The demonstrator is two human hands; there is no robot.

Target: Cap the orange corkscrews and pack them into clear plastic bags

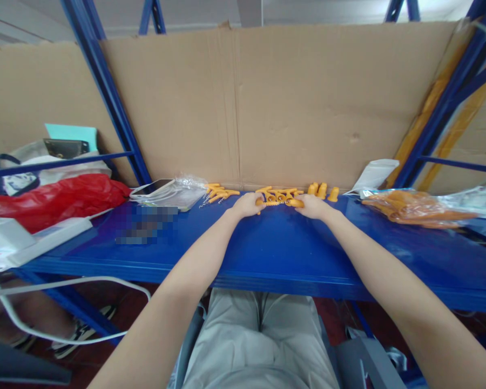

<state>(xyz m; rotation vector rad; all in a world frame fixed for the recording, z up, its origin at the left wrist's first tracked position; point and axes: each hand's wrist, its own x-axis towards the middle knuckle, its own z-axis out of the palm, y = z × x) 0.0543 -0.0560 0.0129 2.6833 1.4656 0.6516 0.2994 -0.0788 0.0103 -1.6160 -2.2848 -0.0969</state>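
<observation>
Both arms stretched out over the blue shelf (pixel 267 248), hands way at the back near the cardboard (pixel 299 108). R hand (pixel 314 207) is pinched shut on a small orange part (pixel 296 203), sticking out toward the L. L hand (pixel 248 205) is curled closed on an orange bit (pixel 260 202) too. Can't tell if those two are joined, too small at this distance. Both sit low, just above or on the shelf, hands close together but not touching.

Right behind the hands there's a pile of orange pcs (pixel 277 193). A few orange caps (pixel 322 189) stand upright just to the R of it. Another orange bunch (pixel 220 192) lies to the L, next to a clear bag (pixel 186 192) w/ a phone (pixel 152 187) on its L edge. Far R: a plastic bag of orange stuff (pixel 413 206). Far L: a red bag (pixel 52 200), and a white cable (pixel 65 283) hanging below the shelf edge.
</observation>
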